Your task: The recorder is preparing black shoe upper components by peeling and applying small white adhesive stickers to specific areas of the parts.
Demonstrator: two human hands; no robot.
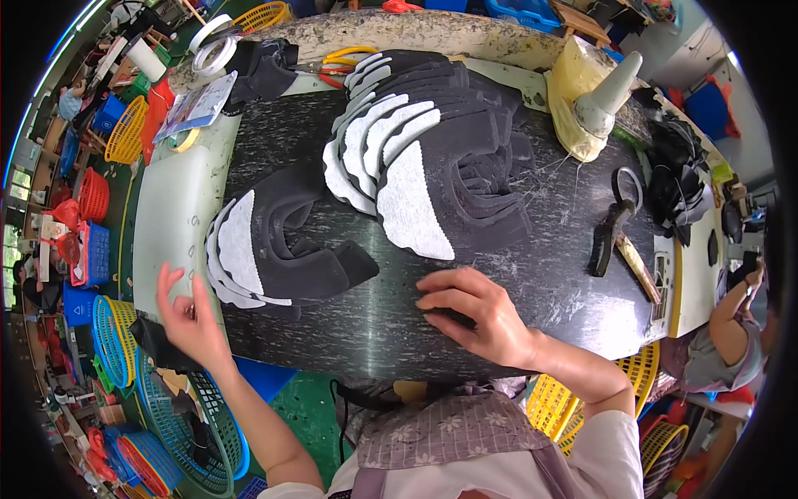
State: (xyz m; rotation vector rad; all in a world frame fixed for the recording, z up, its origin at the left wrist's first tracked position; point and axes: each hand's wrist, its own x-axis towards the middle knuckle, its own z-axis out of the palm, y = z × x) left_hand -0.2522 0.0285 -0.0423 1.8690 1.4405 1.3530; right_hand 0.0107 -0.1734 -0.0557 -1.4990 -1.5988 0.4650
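Observation:
A fanned stack of black curved shoe-upper pieces (pixel 465 166), each with a white scalloped patch, covers the middle of the dark speckled table (pixel 366 333). To its left lies a smaller pile of the same pieces (pixel 316 274). My left hand (pixel 193 320) is raised by the table's left edge, beside the smaller pile, with its fingers apart. Below the large stack hovers my right hand (pixel 482 318), its fingers bent and the thumb apart from them. I see nothing held in either hand.
A wooden-handled hammer (pixel 638 270) lies on the right near a ring-shaped item (pixel 629 185). Behind them stands a yellow-wrapped pot (pixel 573 108) with a grey cone. Orange-handled tools (pixel 339 66) sit at the back. Baskets (pixel 187 424) flank my seat; another person (pixel 731 333) is at right.

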